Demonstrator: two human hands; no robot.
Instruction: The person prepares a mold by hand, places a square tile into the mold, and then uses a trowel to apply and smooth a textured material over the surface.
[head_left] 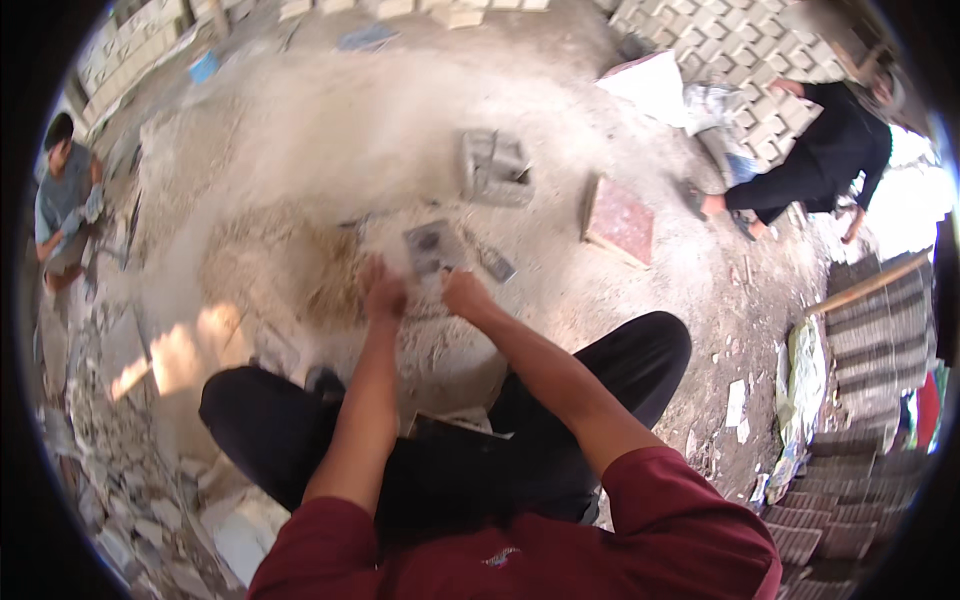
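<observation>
On the dusty ground before my crossed legs lies a flat, square grey plate (430, 246) with dark patches on it. My right hand (466, 293) is a closed fist at the plate's near right corner; what it grips is hidden by the fingers. To the left, my left hand (383, 291) is low over the pale, powder-covered work spot, its fingers smeared by motion. A heap of loose sandy powder (330, 272) spreads beside that hand. A small dark grey flat piece (497, 264) lies to the right of the plate.
Farther out stands a grey box-like frame (497, 168), with a reddish square board (621, 222) to its right. One person (68, 200) stands at far left; another person (820, 150) bends at right beside white sacks (648, 88). Stacked tiles (870, 350) line the right; rubble (120, 480) covers the lower left.
</observation>
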